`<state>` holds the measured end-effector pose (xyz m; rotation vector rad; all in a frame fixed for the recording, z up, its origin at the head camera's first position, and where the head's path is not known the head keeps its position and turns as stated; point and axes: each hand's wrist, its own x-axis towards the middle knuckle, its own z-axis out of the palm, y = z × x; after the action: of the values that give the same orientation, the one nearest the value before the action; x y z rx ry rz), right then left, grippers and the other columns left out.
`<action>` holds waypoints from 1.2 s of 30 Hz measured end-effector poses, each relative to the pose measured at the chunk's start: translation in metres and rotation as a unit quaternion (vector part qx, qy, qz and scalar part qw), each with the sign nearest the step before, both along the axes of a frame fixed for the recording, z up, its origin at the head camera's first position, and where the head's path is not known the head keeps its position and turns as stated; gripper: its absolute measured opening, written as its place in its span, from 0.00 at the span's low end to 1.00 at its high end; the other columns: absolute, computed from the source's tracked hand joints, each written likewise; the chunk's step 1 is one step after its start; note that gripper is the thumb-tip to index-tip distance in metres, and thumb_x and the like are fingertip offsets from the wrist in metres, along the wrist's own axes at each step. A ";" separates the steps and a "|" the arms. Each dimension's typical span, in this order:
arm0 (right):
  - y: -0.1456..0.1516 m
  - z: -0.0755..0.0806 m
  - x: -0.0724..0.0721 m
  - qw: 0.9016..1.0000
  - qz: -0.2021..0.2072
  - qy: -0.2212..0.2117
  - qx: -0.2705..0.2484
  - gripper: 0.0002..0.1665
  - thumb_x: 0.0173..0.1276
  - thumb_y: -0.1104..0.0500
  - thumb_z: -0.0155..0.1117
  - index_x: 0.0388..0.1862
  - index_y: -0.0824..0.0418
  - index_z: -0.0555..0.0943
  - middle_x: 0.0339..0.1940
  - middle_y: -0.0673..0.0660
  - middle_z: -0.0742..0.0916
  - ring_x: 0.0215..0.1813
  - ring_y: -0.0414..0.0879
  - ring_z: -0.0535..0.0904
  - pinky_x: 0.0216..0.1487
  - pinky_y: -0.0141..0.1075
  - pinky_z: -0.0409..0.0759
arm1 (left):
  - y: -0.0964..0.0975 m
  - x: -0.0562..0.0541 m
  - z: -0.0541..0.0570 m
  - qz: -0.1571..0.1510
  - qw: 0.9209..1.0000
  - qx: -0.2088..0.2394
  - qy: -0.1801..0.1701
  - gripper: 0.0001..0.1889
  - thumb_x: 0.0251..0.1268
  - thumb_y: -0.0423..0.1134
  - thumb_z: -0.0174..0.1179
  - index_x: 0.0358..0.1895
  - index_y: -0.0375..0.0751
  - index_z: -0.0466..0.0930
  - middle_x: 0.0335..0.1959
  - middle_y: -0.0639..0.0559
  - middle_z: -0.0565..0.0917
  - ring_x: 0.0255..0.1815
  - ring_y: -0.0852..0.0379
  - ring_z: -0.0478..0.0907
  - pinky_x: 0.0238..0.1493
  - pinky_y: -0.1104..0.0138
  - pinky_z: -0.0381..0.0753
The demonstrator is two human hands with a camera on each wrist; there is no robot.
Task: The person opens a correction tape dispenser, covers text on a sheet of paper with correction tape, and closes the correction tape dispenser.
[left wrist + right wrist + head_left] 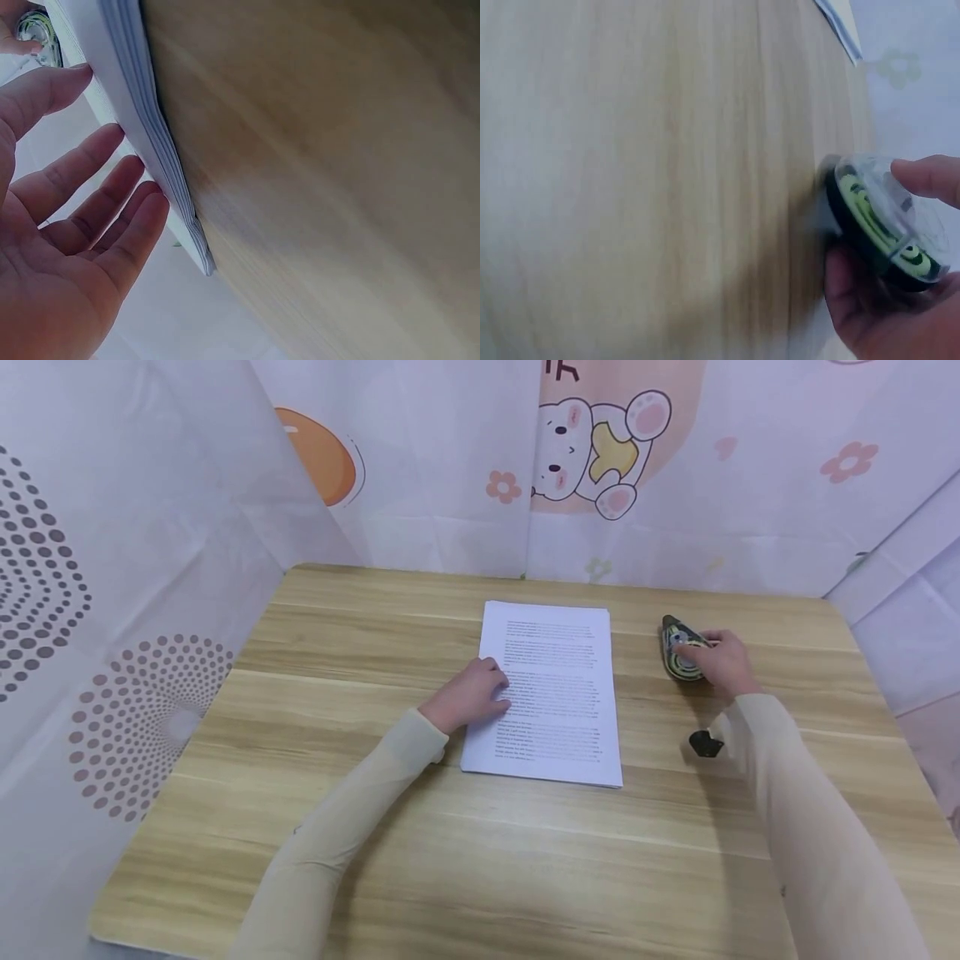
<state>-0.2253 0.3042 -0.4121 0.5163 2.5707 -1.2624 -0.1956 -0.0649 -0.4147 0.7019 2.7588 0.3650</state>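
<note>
A stack of printed paper sheets (558, 702) lies on the wooden table in front of the person. The left hand (472, 695) is at the stack's left side, its relaxed, spread fingertips touching the top sheet near the edge. In the left wrist view, the layered paper edge (161, 142) runs past those fingertips. To the right of the paper, the right hand (727, 664) holds a correction tape dispenser (678, 652) with a clear cover and green and black parts. Its thumb (930, 180) presses the clear cover, and other fingers are underneath.
The wooden table (360, 668) has rounded corners and reaches a patterned curtain (435, 460) at the back. A small black piece (705, 743) shows beside the right sleeve. More dotted fabric (157, 718) hangs at the left.
</note>
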 end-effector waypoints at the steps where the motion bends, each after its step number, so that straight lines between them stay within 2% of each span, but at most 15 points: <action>1: -0.001 0.000 0.000 1.000 0.005 0.002 -0.002 0.49 0.63 0.40 0.57 0.71 0.68 0.54 0.68 0.72 0.62 0.61 0.58 0.64 0.53 0.39 0.68 | 0.000 0.000 0.000 0.000 1.000 0.001 0.000 0.20 0.61 0.46 0.60 0.52 0.37 0.80 0.51 0.45 0.77 0.52 0.51 0.71 0.57 0.61 0.71; 5: -0.005 0.002 0.000 0.999 0.028 0.014 -0.011 0.46 0.64 0.43 0.60 0.71 0.65 0.55 0.67 0.71 0.63 0.61 0.57 0.64 0.51 0.38 0.69 | 0.000 0.000 0.000 -0.001 1.000 0.004 0.007 0.19 0.61 0.45 0.61 0.51 0.37 0.80 0.50 0.45 0.77 0.52 0.50 0.71 0.57 0.61 0.71; 11: -0.010 0.007 0.003 0.997 0.062 0.032 -0.041 0.38 0.65 0.51 0.60 0.68 0.62 0.57 0.64 0.68 0.66 0.55 0.52 0.68 0.43 0.29 0.72 | 0.001 -0.001 0.000 -0.007 1.000 0.012 0.015 0.19 0.60 0.45 0.61 0.50 0.37 0.80 0.49 0.45 0.78 0.51 0.50 0.72 0.58 0.61 0.70; 17: -0.016 0.014 0.007 0.994 0.094 0.039 -0.039 0.34 0.65 0.54 0.60 0.65 0.62 0.58 0.59 0.67 0.69 0.54 0.54 0.69 0.39 0.27 0.72 | -0.001 -0.003 0.001 -0.008 1.000 0.024 0.015 0.18 0.60 0.45 0.61 0.50 0.38 0.80 0.48 0.45 0.77 0.50 0.51 0.72 0.57 0.61 0.71; 21: -0.019 0.019 0.009 0.993 0.105 0.037 -0.036 0.34 0.66 0.56 0.59 0.66 0.63 0.58 0.61 0.68 0.68 0.57 0.57 0.68 0.43 0.29 0.72 | -0.004 -0.004 0.003 -0.001 0.999 0.039 0.010 0.18 0.60 0.45 0.60 0.50 0.38 0.80 0.49 0.45 0.77 0.51 0.51 0.72 0.57 0.61 0.70; 29: -0.028 0.029 0.012 0.991 0.137 0.002 -0.010 0.39 0.66 0.50 0.59 0.71 0.60 0.57 0.65 0.70 0.67 0.60 0.60 0.65 0.54 0.43 0.69 | -0.010 -0.003 0.009 0.016 0.998 0.060 0.003 0.19 0.61 0.44 0.60 0.51 0.37 0.78 0.50 0.45 0.79 0.53 0.50 0.73 0.60 0.60 0.70; 36: -0.043 0.035 0.017 0.987 0.160 0.006 -0.001 0.36 0.65 0.50 0.60 0.68 0.61 0.61 0.62 0.69 0.70 0.56 0.58 0.68 0.48 0.37 0.71 | -0.014 -0.002 0.011 0.032 0.996 0.078 0.003 0.19 0.61 0.42 0.60 0.52 0.34 0.77 0.49 0.43 0.79 0.52 0.49 0.74 0.59 0.60 0.70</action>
<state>-0.2086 0.2613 -0.3766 0.0881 2.5319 -1.1568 -0.1981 -0.0788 -0.4033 0.6530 2.7850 0.5997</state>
